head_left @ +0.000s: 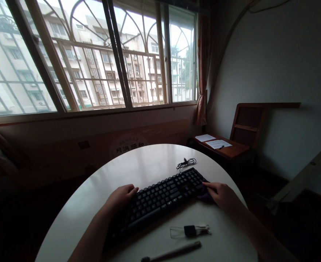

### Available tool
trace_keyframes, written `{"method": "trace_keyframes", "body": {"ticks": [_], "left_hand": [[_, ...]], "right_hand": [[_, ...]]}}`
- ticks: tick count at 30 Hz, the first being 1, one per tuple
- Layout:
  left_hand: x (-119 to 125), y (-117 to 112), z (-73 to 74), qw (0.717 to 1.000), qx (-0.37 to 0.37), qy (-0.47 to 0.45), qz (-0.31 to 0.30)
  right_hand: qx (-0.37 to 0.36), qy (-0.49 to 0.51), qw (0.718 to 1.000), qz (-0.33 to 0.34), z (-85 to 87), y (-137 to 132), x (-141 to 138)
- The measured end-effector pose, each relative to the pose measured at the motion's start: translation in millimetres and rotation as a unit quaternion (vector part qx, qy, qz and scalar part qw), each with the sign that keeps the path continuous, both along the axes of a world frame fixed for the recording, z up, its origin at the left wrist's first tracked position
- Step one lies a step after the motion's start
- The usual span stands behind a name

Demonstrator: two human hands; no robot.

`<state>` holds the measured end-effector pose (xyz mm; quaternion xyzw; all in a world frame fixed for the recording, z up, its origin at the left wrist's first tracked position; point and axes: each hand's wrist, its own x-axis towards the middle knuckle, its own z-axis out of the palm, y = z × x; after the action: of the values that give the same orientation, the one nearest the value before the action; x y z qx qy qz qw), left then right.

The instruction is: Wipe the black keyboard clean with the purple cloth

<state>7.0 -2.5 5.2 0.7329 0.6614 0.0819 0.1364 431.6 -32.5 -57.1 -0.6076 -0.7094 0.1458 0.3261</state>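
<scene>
L hand (pixel 120 196) holds left end of black keyboard (pixel 165 196) on round table (pixel 138 163), fingers curled. R hand (pixel 222 194), fingers together, presses purple cloth (pixel 204 197) at right end. Keycap puller (pixel 190 230), brush (pixel 173 252) in front; cable (pixel 186 163) behind.

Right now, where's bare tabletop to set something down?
Bare: far half of the table, beyond the keyboard, left of the coiled cable. Crowded: near edge by the right hand, wire tool and brush; left hand on keyboard.

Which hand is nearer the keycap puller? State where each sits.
Right. The right hand rests just beyond the keycap puller; the left hand sits across the keyboard, farther off.
</scene>
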Motion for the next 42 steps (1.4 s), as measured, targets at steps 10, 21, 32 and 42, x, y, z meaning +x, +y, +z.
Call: {"method": "trace_keyframes", "body": {"ticks": [10, 21, 32, 42], "left_hand": [[-0.6, 0.3, 1.1, 1.000, -0.008, 0.000, 0.000], [0.6, -0.8, 1.8, 1.000, -0.006, 0.005, 0.002], [0.8, -0.8, 1.3, 1.000, -0.003, 0.002, 0.001], [2.1, -1.3, 2.1, 1.000, -0.001, -0.001, 0.005]], "right_hand": [[-0.002, -0.012, 1.000, -0.005, 1.2, -1.2, -0.1], [0.001, -0.001, 1.000, -0.010, 2.4, -2.2, 1.2], [0.032, 0.026, 0.999, -0.004, 1.4, -0.2, 3.4], [0.022, -0.002, 0.999, -0.040, 6.1, -4.0, 2.6]]}}
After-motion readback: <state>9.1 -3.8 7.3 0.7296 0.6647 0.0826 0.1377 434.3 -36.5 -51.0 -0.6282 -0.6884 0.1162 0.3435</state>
